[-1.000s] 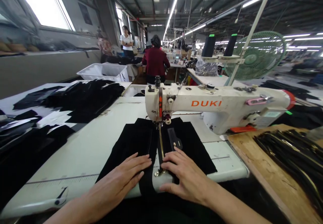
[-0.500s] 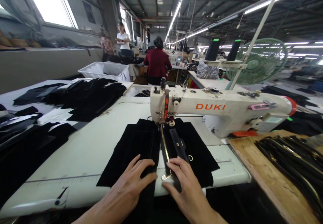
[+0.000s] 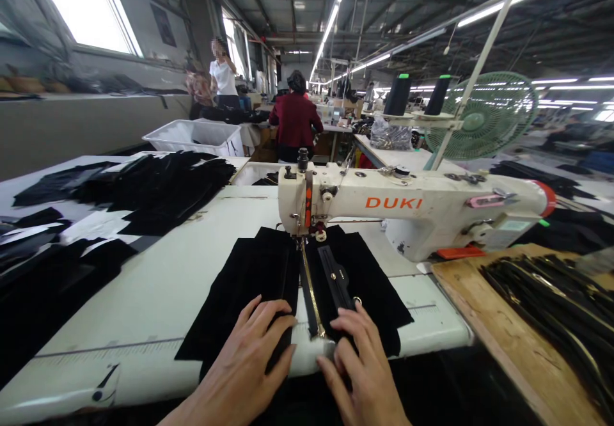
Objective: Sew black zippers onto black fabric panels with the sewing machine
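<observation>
We see two bare hands at a sewing machine (image 3: 398, 202) lettered DUKI in orange, set on a pale desk (image 3: 192, 253). Black cloth (image 3: 261, 272) lies flat beneath the machine's head, reaching to the near edge of the desk. A gold-toothed zipper (image 3: 311, 291) on black tape runs from the presser foot (image 3: 301, 242) down toward us, its lower end between the hands. The left hand (image 3: 252, 355) rests on the cloth left of the zipper, fingers bent; its grip is spread, thumb well apart from the index finger. The right hand (image 3: 362, 359) sits on the zipper's other side, fingers curled, thumb lower and nearer the desk's edge; the fingertips are close to the zipper's end, and we cannot tell whether its grip pinches anything. Just above those fingers we note a black tab (image 3: 336, 277) bearing a gold stud (image 3: 333, 276), with a gold ring (image 3: 357, 300) near its lower end. To our right, a wooden board (image 3: 446, 276) carries a heap of black-and-gold zippers (image 3: 542, 291). To our left, black cut pieces (image 3: 177, 180) lie in loose stacks, a white bin (image 3: 233, 138) beyond. Behind the machine: two dark thread cones (image 3: 397, 96), a green fan (image 3: 482, 119), and a person in dark red (image 3: 296, 119), back toward us. Farther left, a person in white (image 3: 224, 77) stands near the windows.
</observation>
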